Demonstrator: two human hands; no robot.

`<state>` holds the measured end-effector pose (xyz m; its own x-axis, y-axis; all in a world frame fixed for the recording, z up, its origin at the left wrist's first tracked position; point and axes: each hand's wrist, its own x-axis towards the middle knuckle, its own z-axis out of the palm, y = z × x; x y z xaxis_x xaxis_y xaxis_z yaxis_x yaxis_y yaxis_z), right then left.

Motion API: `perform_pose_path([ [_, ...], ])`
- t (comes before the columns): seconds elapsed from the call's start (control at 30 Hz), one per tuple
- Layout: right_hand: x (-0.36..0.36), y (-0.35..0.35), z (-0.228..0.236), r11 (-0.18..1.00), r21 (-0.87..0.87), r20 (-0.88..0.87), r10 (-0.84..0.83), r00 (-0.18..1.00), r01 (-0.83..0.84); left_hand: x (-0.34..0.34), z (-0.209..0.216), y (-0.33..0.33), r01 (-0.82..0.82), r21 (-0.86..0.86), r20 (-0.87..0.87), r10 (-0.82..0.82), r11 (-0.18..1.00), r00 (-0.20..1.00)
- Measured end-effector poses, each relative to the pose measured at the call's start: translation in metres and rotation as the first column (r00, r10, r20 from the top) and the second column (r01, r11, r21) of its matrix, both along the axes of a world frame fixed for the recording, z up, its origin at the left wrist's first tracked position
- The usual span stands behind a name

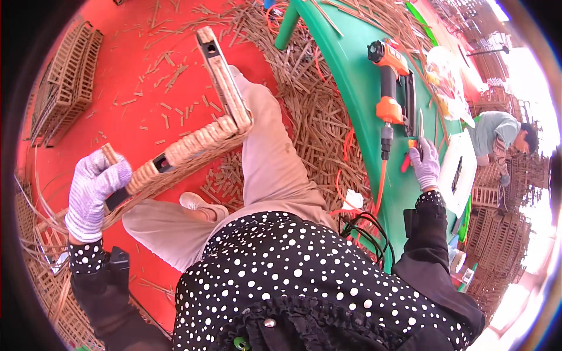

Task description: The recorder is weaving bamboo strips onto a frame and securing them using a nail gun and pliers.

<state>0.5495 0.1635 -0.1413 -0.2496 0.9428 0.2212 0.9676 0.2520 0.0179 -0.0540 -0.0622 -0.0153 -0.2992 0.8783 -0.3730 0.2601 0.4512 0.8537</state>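
My left hand [92, 190], in a pale knitted glove, is closed round the lower-left end of an L-shaped frame wrapped in brown wicker [199, 142]. Bare dark stretches of the frame show between the wrappings, and its other arm rises away from me, past my knee. On the green table to my right, my gloved right hand [427, 165] has its fingers round a small hand tool with red and yellow handles [405, 162]. A thin metal tip of that tool points away from me; its exact kind is partly hidden by the fingers.
An orange and black air nailer [389, 82] with an orange hose lies on the green table [345, 76]. Loose wicker strips [316, 128] heap beside the table and scatter over the red floor [140, 64]. Woven crates [67, 82] stand far left. A co-worker [497, 137] bends at right.
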Motion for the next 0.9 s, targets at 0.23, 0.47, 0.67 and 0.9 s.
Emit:
perform_pose_path([
  [0.23,-0.007,0.046,0.034,0.969,0.012,0.149,-0.247,0.957,0.248,0.001,-0.003,0.010,-0.004,-0.015,-0.027,0.004,1.000,1.000],
  [0.47,-0.145,0.135,0.012,0.988,-0.119,-0.149,0.077,0.986,-0.095,-0.016,-0.010,0.008,0.522,0.318,-0.525,-0.312,0.791,0.792],
  [0.67,-0.134,0.154,0.041,0.752,-0.589,-0.535,-0.088,0.841,-0.296,-0.001,0.006,0.002,0.152,-0.012,-0.185,-0.152,0.988,0.971],
  [0.9,-0.237,-0.006,0.190,0.525,-0.483,-0.870,-0.198,0.452,-0.700,0.005,0.000,-0.001,0.106,0.072,-0.249,-0.085,0.992,0.965],
])
